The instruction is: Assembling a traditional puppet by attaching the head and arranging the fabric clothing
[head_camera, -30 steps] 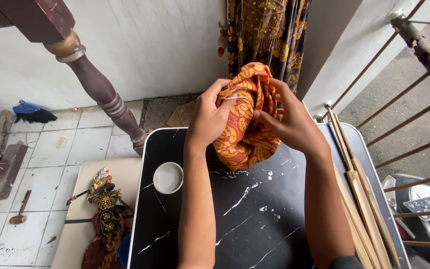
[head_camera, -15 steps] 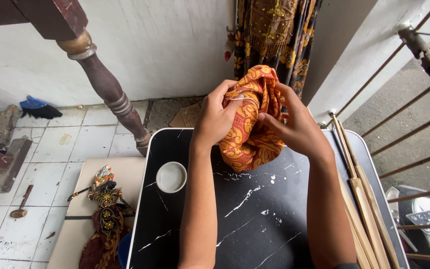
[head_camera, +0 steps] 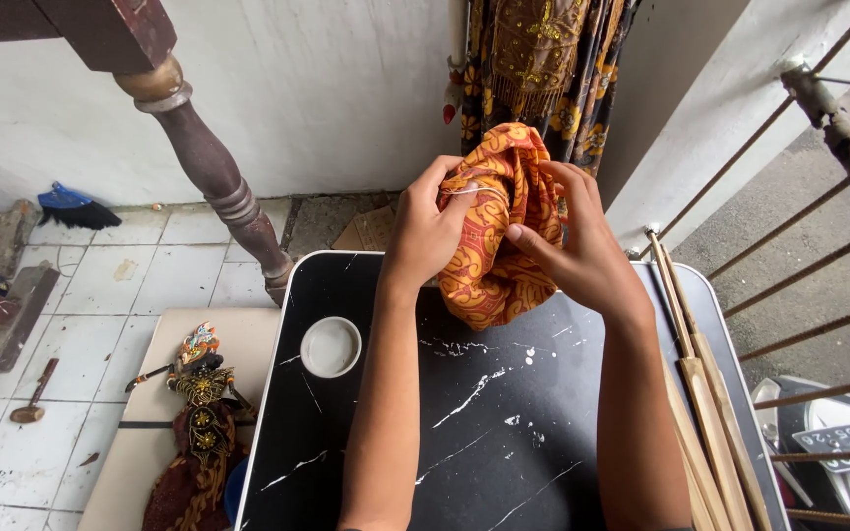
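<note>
Head view: both hands are raised over the far edge of a black marble-patterned table (head_camera: 504, 433), working an orange patterned cloth bundle (head_camera: 492, 261). The left hand (head_camera: 427, 231) grips the bundle's left side, fingers curled over its top, with a thin pale thread showing across them. The right hand (head_camera: 582, 251) holds the right side, forefinger and thumb pinched against the fabric near the middle. The bundle's lower end rests on or just above the table's far edge; contact cannot be confirmed.

Change noted: compared with half a second ago, the hands sit marginally closer together on the cloth and the bundle looks more gathered at the top. Judgement: the gathering or tying of the cloth is under way, not finished.

Surroundings: a small round white dish (head_camera: 331, 346) stands near the table's left edge, apart from the hands. Several wooden sticks (head_camera: 705, 393) lie along the right edge. On a pale board (head_camera: 140, 462) on the floor left of the table lies an ornate puppet (head_camera: 197, 413). A dark turned wooden post (head_camera: 218, 187) rises beyond the far left corner.
</note>
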